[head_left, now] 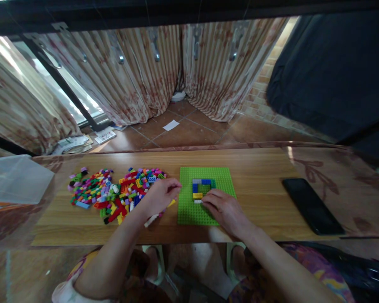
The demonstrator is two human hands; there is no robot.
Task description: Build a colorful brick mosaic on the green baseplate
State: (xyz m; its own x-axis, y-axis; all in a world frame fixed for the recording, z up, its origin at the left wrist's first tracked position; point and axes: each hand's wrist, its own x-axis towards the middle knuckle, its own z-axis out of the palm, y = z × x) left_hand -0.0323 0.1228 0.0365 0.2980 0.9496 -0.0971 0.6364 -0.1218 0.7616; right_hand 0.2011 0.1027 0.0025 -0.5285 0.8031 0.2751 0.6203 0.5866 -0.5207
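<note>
Wood-grained counter lies across in front of me, and it carries all the things. At its left side spreads a heap of coloured bricks, the widest thing upon it. To the right of this heap lies the green baseplate, flat and almost straight before me. Farther right, well apart, rests a black phone-like device, tilted to the counter's edge.

My left hand is between the heap and the baseplate, fingertips near the baseplate's left edge; its fingers are bent toward the thumb, but whether they hold something I cannot tell. My right hand is above the baseplate, and it is the nearer one to the small ring of bricks.

At the near side of this ring sits a yellow brick. Just nearer to me is the slim white brick, its long axis running left to right. It lies directly left of my right fingers, which appear pinched on its right end.
</note>
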